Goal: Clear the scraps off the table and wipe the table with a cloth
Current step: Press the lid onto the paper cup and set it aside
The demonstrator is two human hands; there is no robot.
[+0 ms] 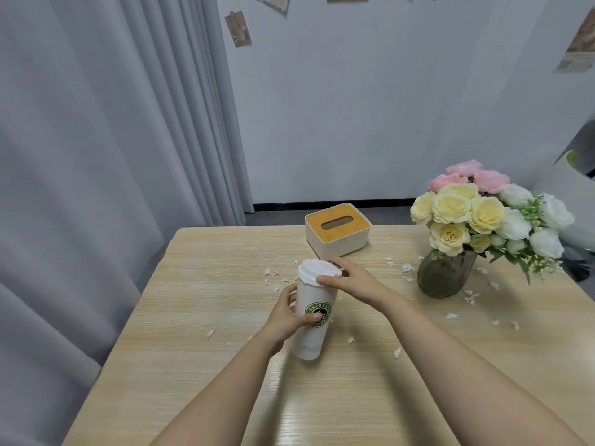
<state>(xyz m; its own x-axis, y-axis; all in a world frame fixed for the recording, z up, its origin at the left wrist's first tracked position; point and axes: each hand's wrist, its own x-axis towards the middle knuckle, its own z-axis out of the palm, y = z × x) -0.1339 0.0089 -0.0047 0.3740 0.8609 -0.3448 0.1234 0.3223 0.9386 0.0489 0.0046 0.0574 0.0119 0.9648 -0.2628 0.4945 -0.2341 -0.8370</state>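
A tall white paper cup (314, 304) with a green round logo stands slightly tilted in the middle of the light wooden table (199, 365). My left hand (288, 317) is wrapped around the cup's side. My right hand (349, 280) grips its white lid (314, 269) from the right, thumb on top. Several small white petal scraps (406, 268) lie scattered over the table, mostly around the vase and behind the cup. No cloth is in view.
A cream tissue box (338, 230) with an orange top sits at the table's far edge. A dark glass vase (446, 275) of yellow, white and pink flowers stands at the right. Grey curtains hang to the left, a wall behind.
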